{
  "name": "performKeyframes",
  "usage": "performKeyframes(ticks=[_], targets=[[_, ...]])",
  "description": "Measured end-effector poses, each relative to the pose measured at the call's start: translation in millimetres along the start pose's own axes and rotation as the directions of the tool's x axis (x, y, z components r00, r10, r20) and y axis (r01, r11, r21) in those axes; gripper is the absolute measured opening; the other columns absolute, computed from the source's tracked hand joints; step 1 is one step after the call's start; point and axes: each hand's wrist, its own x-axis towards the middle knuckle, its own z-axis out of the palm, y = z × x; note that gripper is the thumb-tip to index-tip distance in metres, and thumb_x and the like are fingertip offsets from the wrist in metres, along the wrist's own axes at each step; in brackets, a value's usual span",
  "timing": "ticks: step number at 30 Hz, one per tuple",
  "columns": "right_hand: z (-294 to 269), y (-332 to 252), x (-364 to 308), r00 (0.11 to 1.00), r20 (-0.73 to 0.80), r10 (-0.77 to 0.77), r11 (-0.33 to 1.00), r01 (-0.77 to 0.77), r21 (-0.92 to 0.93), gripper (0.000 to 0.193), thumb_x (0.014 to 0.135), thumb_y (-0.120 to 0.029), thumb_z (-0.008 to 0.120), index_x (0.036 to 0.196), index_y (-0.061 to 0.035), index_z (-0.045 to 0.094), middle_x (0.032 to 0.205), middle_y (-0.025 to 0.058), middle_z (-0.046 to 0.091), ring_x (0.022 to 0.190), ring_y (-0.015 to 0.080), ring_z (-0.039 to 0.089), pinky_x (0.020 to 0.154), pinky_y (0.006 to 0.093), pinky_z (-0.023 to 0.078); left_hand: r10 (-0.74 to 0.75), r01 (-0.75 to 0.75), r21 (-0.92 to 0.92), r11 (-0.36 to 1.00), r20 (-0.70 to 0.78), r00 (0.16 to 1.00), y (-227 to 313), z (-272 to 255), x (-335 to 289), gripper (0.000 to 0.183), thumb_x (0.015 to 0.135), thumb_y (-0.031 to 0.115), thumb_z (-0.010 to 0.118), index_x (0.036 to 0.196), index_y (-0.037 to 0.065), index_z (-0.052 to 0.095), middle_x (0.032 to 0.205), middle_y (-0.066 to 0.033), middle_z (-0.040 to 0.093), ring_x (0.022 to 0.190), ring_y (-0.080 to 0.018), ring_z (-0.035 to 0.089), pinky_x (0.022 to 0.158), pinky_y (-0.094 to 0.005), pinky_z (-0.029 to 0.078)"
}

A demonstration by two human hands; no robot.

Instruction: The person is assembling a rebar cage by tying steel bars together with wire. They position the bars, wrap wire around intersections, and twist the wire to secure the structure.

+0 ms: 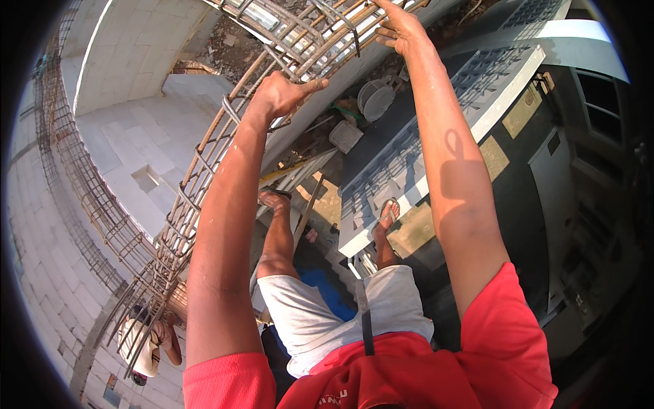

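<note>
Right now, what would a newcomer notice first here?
The rebar cage, running from top centre to lower left, with the left hand and right hand at its upper part. Next, the sandalled right foot on the grey ledge, just right of centre. Another person shows behind the cage, lower left.

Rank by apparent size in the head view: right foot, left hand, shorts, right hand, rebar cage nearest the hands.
1. Rebar cage
2. Shorts
3. Left hand and right hand: too alike to rank
4. Right foot
</note>
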Motion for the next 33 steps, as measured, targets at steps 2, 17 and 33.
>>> performKeyframes(ticks=[2,17,33], targets=[[19.3,8.8,13.5,0.997,0.044,-0.058,0.996,0.054,0.073,0.083,0.083,-0.034,0.094,0.143,0.0121,0.059,0.123,0.0231,0.067,0.112,0.0320,0.072,0.098,0.0483,0.058,-0.012,0.012,0.005,1.000,0.016,1.000,2.9,-1.1,-2.4,0.064,0.085,0.069,0.086,0.094,0.006,0.079,0.066,-0.0092,0.068,0.061,-0.0205,0.066,0.065,-0.0412,0.056],[72.1,-46.7,-19.0,0.812,-0.485,0.325,0.941,-0.228,0.248,0.054,0.098,-0.026,0.061,0.131,0.0163,0.064,0.133,0.0308,0.072,0.116,0.0406,0.076,0.097,0.0469,0.065,-0.016,0.006,0.137,0.991,0.068,0.998,-10.5,5.9,16.9,0.070,0.090,0.068,0.079,0.107,0.000,0.083,0.096,-0.0206,0.078,0.092,-0.0333,0.076,0.090,-0.0448,0.059],[73.2,-17.9,32.4,0.767,-0.594,0.243,0.967,-0.242,0.084,0.052,0.097,-0.030,0.055,0.117,0.0136,0.075,0.126,0.0288,0.077,0.111,0.0390,0.078,0.096,0.0444,0.062,0.119,-0.064,-0.494,0.867,0.081,0.990,2.7,-24.0,-25.2,0.106,0.072,0.066,0.095,0.145,-0.006,0.066,0.149,-0.0266,0.065,0.145,-0.0380,0.058,0.125,-0.0472,0.041]])
